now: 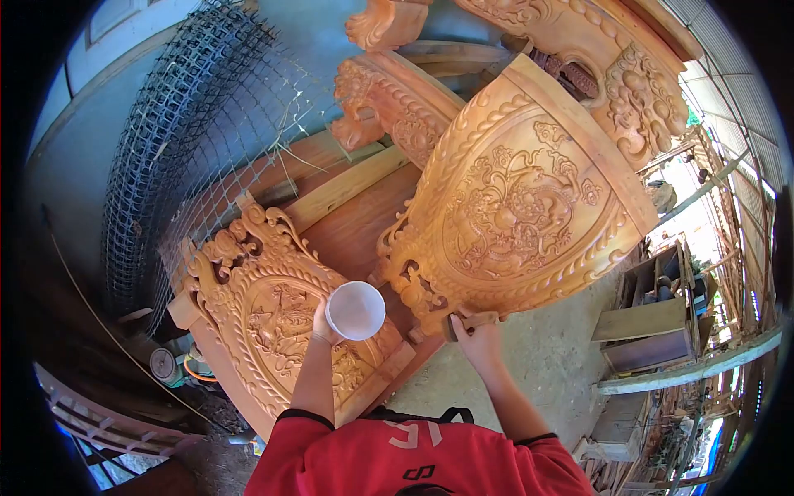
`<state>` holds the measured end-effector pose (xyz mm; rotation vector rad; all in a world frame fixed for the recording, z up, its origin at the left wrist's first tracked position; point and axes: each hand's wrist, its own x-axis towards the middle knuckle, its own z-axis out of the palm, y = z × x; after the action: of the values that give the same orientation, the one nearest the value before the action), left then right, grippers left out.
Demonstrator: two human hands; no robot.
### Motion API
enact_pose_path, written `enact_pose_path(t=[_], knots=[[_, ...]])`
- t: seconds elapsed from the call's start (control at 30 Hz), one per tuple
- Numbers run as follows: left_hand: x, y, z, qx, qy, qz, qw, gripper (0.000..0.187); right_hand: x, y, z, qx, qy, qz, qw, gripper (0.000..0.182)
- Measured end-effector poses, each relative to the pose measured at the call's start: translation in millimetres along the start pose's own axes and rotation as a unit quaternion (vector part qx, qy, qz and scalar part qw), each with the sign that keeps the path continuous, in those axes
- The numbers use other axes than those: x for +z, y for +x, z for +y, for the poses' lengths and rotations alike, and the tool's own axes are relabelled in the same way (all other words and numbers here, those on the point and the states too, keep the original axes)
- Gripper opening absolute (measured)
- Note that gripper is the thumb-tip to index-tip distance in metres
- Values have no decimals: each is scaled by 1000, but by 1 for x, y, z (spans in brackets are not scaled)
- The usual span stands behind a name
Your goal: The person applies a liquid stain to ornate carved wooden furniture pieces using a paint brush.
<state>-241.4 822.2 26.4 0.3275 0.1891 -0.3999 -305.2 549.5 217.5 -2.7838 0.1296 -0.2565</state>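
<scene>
My left hand [322, 323] grips the side of a round white plastic tub [356, 311], which overlaps a carved wooden panel [285, 326] in this view. Only a pale interior shows inside the tub. Closed around a small flat brush-like tool [451, 329] with a dark end, my right hand [478, 341] is at the lower edge of a larger carved panel [529, 198]. This panel stands tilted and bears a dragon relief with a rope-patterned border.
A carved wooden leg piece [397, 107] and a carved frame [645, 99] lie behind. Rolled wire mesh [178, 107] leans at the left wall. To the right, a wooden crate [649, 318] stands on the concrete floor [529, 372].
</scene>
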Motion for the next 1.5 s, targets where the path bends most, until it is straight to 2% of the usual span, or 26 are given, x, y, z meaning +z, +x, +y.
enact_pose_path(t=[0.03, 0.1, 0.13, 0.2, 0.23, 0.3, 0.4, 0.43, 0.5, 0.53, 0.6, 0.63, 0.7, 0.77, 0.83, 0.9, 0.93, 1.0, 1.07, 1.13, 1.2, 1.33, 1.4, 1.5], knots=[[-1, 1, -1, 1, 0, 2, 1000, 63, 7, -3, 3, 0, 1, -2, 1000, 20], [-2, 2, -2, 1, 6, 4, 1000, 63, 26, -13, 14, -51, 146, 6, 988, 26], [-3, 2, -1, 0, 6, 5, 1000, 63, 36, -19, 16, -50, 146, 5, 988, 26], [-1, 2, -2, 9, 15, -2, 1000, 63, 51, -31, 12, -183, 136, -56, 972, 28], [0, 1, -2, 10, 12, -2, 1000, 63, 54, -34, 8, -184, 135, -57, 972, 28], [2, -1, -2, 20, 21, -28, 999, 64, 49, -36, -8, -183, 250, -110, 944, 35], [1, -2, -2, 25, 44, -40, 998, 67, 24, -22, -37, -154, 287, -152, 933, 38], [2, -1, 0, 24, 52, -40, 998, 67, 30, -18, -43, -153, 294, -147, 932, 38], [4, -4, -3, 29, 79, -27, 996, 71, 50, -11, -53, -220, 344, -111, 906, 38], [4, -4, -2, 34, 90, -67, 993, 73, 59, -7, -60, -219, 348, -108, 905, 38], [-4, -2, -2, 26, 76, -72, 994, 74, 77, -2, -73, -325, 291, -59, 898, 37], [-8, -1, -4, 20, 57, -78, 995, 74, 90, -1, -75, -324, 289, -61, 899, 37], [-16, -1, -5, 1, 44, -86, 995, 73, 115, -3, -74, -225, 321, -156, 907, 32], [-15, 2, -2, -15, 34, -99, 994, 72, 124, -4, -69, -260, 294, -136, 910, 32], [-7, 1, -2, 7, 63, -142, 988, 71, 125, -10, -65, -293, 268, -119, 910, 33], [-8, 0, -2, 0, 56, -141, 988, 70, 108, -20, -68, -144, 331, -170, 917, 34], [-8, 1, -2, -5, 49, -141, 989, 69, 101, -25, -68, -139, 331, -168, 918, 34], [-11, 4, -2, -15, 40, -143, 989, 67, 87, -33, -66, -67, 349, -128, 926, 36], [-10, 3, -2, -26, 31, -141, 989, 65, 75, -37, -55, -55, 260, -25, 964, 36], [5, -2, 2, -8, 45, -126, 991, 62, 40, -24, -49, -20, 251, 93, 963, 34], [6, -3, 3, -27, 45, -99, 994, 61, 30, -6, -26, -9, 269, 216, 938, 29], [-8, -3, -1, -42, 48, -73, 995, 60, 23, 25, -12, -1, 254, 198, 947, 24], [-10, 1, 0, -46, 43, -58, 996, 60, 37, 36, 1, -94, 154, 23, 983, 24], [-15, 2, -4, -66, 32, -65, 995, 59, 27, 59, -6, -60, 110, -8, 992, 27]])
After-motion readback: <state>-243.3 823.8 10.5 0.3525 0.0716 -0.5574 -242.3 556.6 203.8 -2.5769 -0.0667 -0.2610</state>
